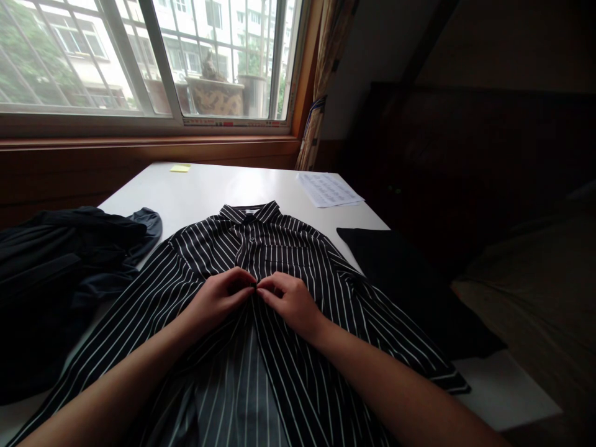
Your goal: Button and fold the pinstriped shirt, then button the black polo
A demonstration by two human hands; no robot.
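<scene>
A black shirt with white stripes lies face up across the white table, its collar toward the window and its sleeves spread to both sides. Above my hands the front edges meet; below them they part, and the greyer inside of the back shows. My left hand pinches the front edge from the left, thumb against fingertips. From the right, my right hand pinches the same spot, fingertips almost touching the left ones. Whatever button sits between the fingertips is hidden. One small button shows higher up near the collar.
Dark crumpled clothing is heaped on the left. A folded black garment lies at the right edge. Printed sheets rest at the back right, a yellow sticky note at the back left. A barred window stands behind.
</scene>
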